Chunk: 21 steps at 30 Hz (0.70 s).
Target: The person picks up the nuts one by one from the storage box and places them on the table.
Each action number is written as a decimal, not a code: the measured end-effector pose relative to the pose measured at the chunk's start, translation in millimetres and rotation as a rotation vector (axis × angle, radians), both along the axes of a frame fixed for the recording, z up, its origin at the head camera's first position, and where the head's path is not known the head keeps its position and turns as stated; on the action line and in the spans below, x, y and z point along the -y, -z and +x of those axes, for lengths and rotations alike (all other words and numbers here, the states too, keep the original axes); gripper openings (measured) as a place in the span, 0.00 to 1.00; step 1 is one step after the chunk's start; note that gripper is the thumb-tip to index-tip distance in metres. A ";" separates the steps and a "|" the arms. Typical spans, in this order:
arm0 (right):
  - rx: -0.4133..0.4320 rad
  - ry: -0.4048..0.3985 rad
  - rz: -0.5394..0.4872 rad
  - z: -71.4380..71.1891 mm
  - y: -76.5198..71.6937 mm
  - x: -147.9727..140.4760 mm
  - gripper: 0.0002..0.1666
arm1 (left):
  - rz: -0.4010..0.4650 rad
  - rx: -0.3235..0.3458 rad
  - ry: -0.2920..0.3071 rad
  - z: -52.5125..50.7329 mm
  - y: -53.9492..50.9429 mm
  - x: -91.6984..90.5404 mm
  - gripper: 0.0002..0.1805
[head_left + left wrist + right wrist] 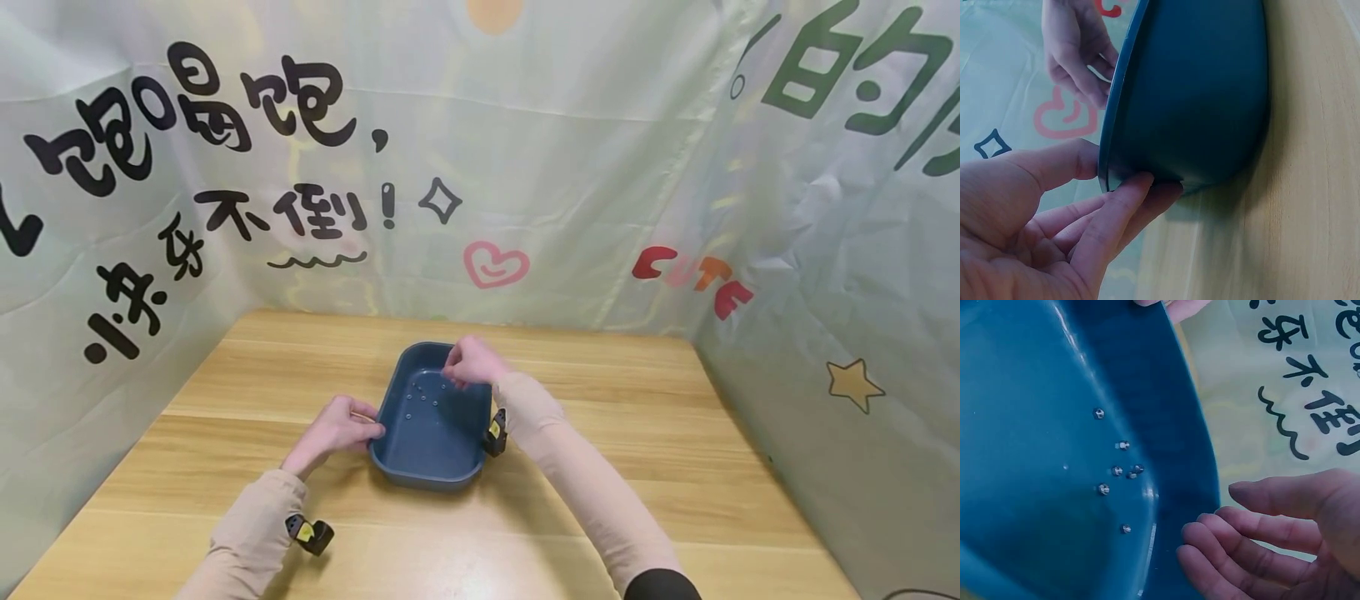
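Printed curtains (570, 183) around wooden table (622, 400)

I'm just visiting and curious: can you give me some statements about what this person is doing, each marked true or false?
1. The tray is bright red. False: it is blue.
2. The left hand holds the tray by its edge. True.
3. The right hand rests flat on the table. False: it is raised at the tray's far end.
4. Several small shiny pieces lie inside the tray. True.
5. The tray hangs in the air above the table. False: it stands on it.
6. Both forearms wear beige sleeves. True.
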State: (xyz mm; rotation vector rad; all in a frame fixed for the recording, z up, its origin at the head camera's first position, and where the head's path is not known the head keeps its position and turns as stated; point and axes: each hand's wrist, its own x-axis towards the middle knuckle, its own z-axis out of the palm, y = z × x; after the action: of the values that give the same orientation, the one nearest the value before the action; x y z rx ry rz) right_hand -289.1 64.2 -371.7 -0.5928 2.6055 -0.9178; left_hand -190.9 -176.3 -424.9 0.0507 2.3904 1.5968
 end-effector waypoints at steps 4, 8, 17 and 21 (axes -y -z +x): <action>0.029 0.006 0.005 -3.4 9.3 6.2 0.09 | 0.001 -0.001 0.000 0.0 -0.5 0.4 0.22; 0.067 0.036 0.023 -7.1 19.0 11.9 0.05 | 0.005 0.001 0.003 0.6 0.3 0.1 0.21; 0.142 0.135 0.064 -13.7 36.2 23.6 0.04 | 0.002 -0.007 -0.008 1.9 0.0 -0.6 0.21; 0.152 0.149 0.086 -13.4 39.1 27.1 0.03 | -0.002 -0.007 -0.010 2.1 -1.2 -0.7 0.21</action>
State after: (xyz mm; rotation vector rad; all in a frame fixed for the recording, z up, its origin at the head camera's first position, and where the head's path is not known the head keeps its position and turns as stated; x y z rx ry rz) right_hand -302.5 37.1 -410.8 -0.2975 2.5629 -0.8541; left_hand -188.8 -175.6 -423.8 0.0436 2.4016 1.6016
